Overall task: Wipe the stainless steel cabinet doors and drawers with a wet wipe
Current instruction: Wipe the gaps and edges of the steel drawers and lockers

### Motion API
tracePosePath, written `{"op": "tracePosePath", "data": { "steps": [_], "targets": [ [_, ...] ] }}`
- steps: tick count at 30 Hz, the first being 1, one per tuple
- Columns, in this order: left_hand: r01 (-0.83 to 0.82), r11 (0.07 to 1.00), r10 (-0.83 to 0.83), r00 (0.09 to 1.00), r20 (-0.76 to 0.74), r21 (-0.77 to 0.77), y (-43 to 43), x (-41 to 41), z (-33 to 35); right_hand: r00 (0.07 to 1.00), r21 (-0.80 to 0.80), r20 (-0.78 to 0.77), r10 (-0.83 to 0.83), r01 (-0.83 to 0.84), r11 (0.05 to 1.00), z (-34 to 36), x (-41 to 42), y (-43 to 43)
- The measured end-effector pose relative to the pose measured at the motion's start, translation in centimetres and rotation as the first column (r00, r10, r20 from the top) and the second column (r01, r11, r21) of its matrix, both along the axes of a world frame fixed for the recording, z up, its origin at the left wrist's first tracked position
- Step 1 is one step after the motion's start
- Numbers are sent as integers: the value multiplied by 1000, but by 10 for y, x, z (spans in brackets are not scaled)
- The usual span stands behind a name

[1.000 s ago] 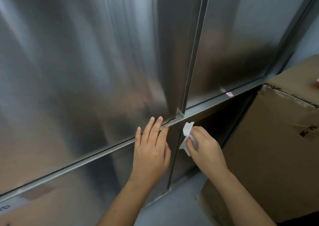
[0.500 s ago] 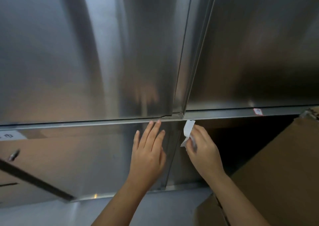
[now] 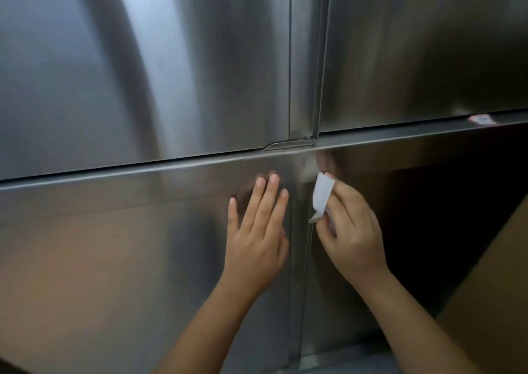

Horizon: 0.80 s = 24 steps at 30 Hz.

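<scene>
Hanging as a small folded strip, the wet wipe (image 3: 323, 193) sat pinched between the thumb and fingertips of the right hand (image 3: 353, 230), just below the horizontal rail (image 3: 400, 142) and beside the vertical edge of the lower left door (image 3: 114, 259). Only a narrow part of the wipe seemed to face the steel, so a pass from there would likely have cleaned a thin stripe and left the rest of the panel streaked. With so light a pinch, the strip could also have slipped free and dropped. The left hand (image 3: 257, 230) lay flat with straight fingers against the same door, near the right hand but apart from it. Its bare skin could have printed fresh smudges on the brushed surface. Right of the door edge the compartment (image 3: 457, 202) looked dark and apparently open, so a push from the bracing hand might have shifted the door and nipped fingers at the seam. Above, the upper left door (image 3: 143, 59) and upper right door (image 3: 428, 45) met at a small metal tab (image 3: 288, 145), a corner that could snag the wipe. A sticker (image 3: 483, 120) on the rail at far right could have lifted if dampened, and the cardboard box (image 3: 491, 302) at near right crowded the arm's reach.
</scene>
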<state>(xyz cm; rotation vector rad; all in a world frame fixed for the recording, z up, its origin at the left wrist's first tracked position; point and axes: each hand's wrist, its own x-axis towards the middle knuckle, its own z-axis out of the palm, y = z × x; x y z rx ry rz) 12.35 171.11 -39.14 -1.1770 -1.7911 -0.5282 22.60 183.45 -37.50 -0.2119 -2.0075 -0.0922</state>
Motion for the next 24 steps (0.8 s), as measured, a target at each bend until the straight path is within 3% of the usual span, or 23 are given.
{"op": "tracePosePath", "data": {
  "steps": [5,10,15,20,24],
  "targets": [
    [-28,996,44,983,-179,90,17,-25,-24,989,101,-150,-9,24,995,-28,-19,7],
    [-51,985,105,937,-333,166,24,-47,-29,979,158,-192,-63,94,983,-50,-34,13],
    [-70,975,147,915,-376,211,26,-51,-32,971,114,-228,-73,101,988,-58,-46,12],
    [-85,970,169,910,-379,229,28,-53,-35,976,31,-145,-159,166,986,-66,-58,8],
    [-88,967,178,906,-385,239,29,-53,-36,990,-30,-55,-127,125,992,-72,-68,12]
  ]
}}
